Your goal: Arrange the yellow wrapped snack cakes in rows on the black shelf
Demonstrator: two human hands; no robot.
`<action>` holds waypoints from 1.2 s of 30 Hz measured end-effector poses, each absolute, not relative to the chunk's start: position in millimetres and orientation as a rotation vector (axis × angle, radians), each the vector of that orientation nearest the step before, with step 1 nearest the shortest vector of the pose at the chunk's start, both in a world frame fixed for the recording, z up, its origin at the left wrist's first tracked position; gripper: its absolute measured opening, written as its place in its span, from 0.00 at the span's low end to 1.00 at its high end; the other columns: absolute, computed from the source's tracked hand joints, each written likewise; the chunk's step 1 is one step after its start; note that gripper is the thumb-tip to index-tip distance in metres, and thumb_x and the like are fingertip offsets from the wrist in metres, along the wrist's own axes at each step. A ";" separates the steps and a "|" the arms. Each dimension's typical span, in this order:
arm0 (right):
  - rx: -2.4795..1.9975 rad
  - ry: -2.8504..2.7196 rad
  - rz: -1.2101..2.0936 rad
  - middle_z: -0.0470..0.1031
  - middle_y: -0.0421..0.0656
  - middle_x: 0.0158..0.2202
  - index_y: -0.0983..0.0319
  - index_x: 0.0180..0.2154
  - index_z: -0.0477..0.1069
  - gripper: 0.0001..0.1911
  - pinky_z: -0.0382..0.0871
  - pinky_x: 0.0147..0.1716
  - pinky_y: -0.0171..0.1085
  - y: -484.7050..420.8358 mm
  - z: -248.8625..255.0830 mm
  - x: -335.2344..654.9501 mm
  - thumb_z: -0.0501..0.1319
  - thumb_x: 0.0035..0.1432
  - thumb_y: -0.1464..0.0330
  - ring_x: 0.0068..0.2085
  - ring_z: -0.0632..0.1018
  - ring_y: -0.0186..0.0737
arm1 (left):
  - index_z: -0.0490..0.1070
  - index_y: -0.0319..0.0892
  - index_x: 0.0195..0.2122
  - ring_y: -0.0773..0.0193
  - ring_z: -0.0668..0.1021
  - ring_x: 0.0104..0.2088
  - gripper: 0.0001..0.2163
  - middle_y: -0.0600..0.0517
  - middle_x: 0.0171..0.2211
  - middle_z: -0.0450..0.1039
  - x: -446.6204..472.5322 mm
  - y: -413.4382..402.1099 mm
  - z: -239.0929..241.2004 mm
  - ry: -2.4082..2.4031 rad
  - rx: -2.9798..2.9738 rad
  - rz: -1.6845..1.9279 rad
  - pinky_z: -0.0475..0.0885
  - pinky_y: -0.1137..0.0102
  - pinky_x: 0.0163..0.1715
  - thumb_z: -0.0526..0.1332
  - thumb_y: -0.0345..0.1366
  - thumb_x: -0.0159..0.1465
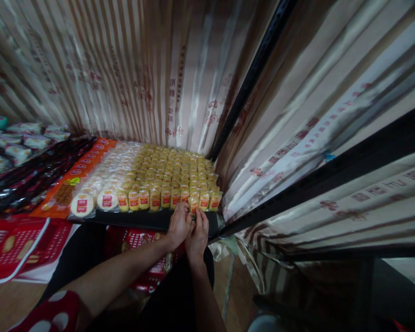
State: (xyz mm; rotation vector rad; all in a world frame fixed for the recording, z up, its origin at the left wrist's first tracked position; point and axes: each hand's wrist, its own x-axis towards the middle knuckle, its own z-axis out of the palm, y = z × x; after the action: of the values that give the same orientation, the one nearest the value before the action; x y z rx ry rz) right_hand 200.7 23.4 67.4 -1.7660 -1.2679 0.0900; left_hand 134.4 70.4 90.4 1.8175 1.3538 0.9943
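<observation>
Rows of small yellow snacks (159, 168) in clear wrappers with red labels stand close together on a dark shelf (134, 219). My left hand (180, 227) and my right hand (197, 235) meet at the front row, near its right end. Between their closed fingertips is one wrapped yellow snack (193, 199), set slightly forward of its neighbours. Fingers cover its lower part, so I cannot tell whether it rests on the shelf. Left of the yellow rows lie round white packaged snacks (107, 199) with red labels.
An orange snack packet (86, 166), dark glossy packages (38, 177) and white wrapped packs (17, 143) fill the shelf's left side. Red baskets (20, 240) stand below. A black post (252, 74) and a slanting black bar (297, 184) flank the right, before pale curtains (166, 83).
</observation>
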 end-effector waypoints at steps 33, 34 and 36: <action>-1.685 -1.215 0.097 0.64 0.55 0.53 0.66 0.46 0.68 0.18 0.62 0.54 0.48 23.1 78.3 199.0 0.45 0.59 0.71 0.56 0.66 0.44 | 0.70 0.40 0.42 0.64 0.73 0.43 0.16 0.48 0.42 0.69 110.1 55.9 97.2 1.208 1.967 0.880 0.69 0.69 0.47 0.48 0.22 0.59; -1.664 -1.210 0.094 0.66 0.54 0.51 0.66 0.46 0.68 0.18 0.62 0.53 0.48 20.3 81.6 195.3 0.45 0.59 0.71 0.54 0.67 0.44 | 0.70 0.40 0.41 0.64 0.73 0.41 0.16 0.48 0.40 0.69 104.9 52.8 97.2 1.192 1.973 0.870 0.69 0.70 0.46 0.48 0.21 0.58; -1.629 -1.201 0.112 0.70 0.52 0.45 0.65 0.43 0.68 0.16 0.65 0.50 0.45 12.0 85.5 185.3 0.45 0.60 0.70 0.49 0.71 0.41 | 0.71 0.41 0.37 0.65 0.74 0.39 0.15 0.50 0.37 0.69 92.2 45.3 94.7 1.139 1.989 0.838 0.70 0.71 0.44 0.48 0.21 0.57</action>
State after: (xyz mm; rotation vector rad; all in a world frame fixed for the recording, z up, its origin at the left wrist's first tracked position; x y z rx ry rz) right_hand 185.3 12.0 85.5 -1.6286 -1.2013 0.1123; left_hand 92.2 45.3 94.7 1.9895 1.1386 0.8377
